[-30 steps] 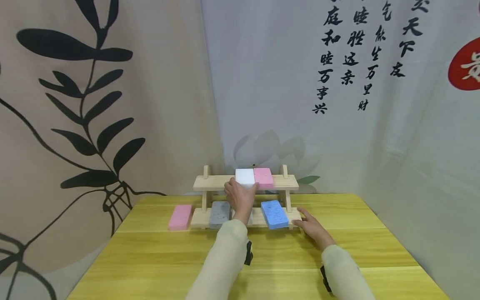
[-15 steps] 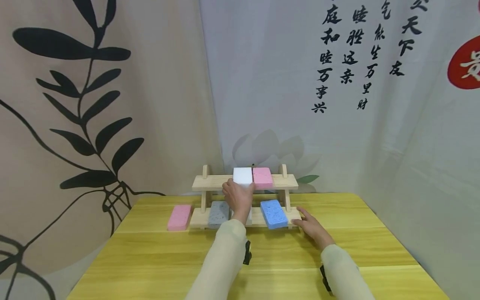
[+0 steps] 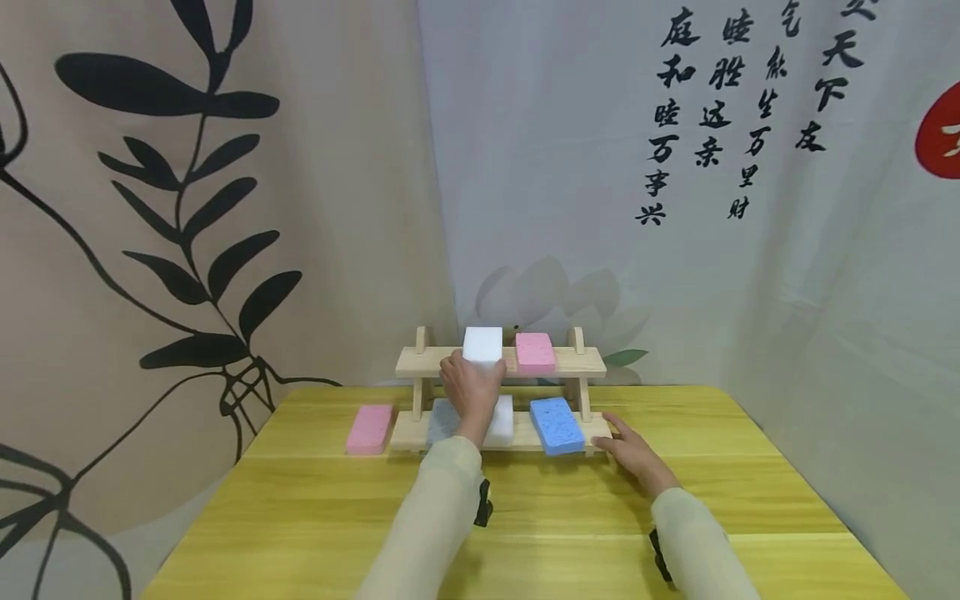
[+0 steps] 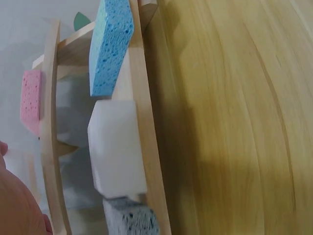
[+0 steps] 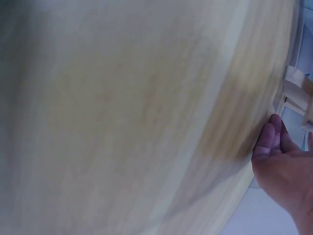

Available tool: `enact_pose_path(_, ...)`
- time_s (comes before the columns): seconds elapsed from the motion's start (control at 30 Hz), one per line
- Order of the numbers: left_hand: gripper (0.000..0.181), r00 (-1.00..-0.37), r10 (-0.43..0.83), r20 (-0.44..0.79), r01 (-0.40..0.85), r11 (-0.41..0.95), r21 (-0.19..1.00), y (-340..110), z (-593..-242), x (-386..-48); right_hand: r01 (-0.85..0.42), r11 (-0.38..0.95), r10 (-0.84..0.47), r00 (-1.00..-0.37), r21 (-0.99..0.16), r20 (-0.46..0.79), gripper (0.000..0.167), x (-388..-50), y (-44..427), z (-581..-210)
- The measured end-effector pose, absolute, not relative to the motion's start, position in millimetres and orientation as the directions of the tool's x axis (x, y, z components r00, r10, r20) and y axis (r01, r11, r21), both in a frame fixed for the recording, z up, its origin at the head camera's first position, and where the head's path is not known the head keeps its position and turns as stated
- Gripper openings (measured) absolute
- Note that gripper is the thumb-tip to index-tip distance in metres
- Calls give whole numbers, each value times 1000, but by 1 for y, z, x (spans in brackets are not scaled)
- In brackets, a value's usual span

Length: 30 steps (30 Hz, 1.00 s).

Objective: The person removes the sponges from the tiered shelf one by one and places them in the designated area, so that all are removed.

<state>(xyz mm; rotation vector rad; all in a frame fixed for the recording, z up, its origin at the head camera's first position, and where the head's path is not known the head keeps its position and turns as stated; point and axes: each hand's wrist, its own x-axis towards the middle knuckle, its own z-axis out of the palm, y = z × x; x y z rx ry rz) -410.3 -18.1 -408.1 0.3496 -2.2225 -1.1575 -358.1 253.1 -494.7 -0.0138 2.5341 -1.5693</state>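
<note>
My left hand (image 3: 474, 390) grips a white sponge (image 3: 482, 346) at the upper plank of a two-tier wooden rack (image 3: 431, 362). Right of it on that plank is a pink sponge (image 3: 535, 353), with a gap between them. The lower plank carries a grey speckled sponge (image 4: 131, 219), partly behind my left wrist, another white sponge (image 4: 119, 149) and a tilted blue sponge (image 3: 557, 426). My right hand (image 3: 636, 454) holds the right end of the lower plank, thumb at the front. In the left wrist view, only part of the left hand shows, and its sponge is mostly out of sight.
A second pink sponge (image 3: 369, 429) lies on the wood-grain table (image 3: 570, 517), just left of the rack. Behind the rack hangs a printed cloth (image 3: 360, 208) with dark leaves and black characters.
The left hand has shifted the white sponge leftward along the upper plank, away from the pink one, opening a gap. The right hand keeps its place. The head view has turned slightly left.
</note>
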Motion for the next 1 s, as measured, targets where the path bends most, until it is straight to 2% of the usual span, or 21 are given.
enact_pose_path(0.2, 76, -770, -483, 417, 79, 576, 813, -35, -401, -406, 81, 447, -107, -984, -891, -143, 78, -356, 255, -493)
enact_pose_path(0.5, 77, -815, -423, 396, 139, 522, 842, -64, -392, -394, 65, 470, -112, -985, -881, -133, 75, -357, 255, -491)
enact_pose_path(1.0, 78, -821, -380, 426, 185, 528, 829, -127, -379, -381, 60, 463, -124, -984, -884, -131, 74, -356, 254, -491)
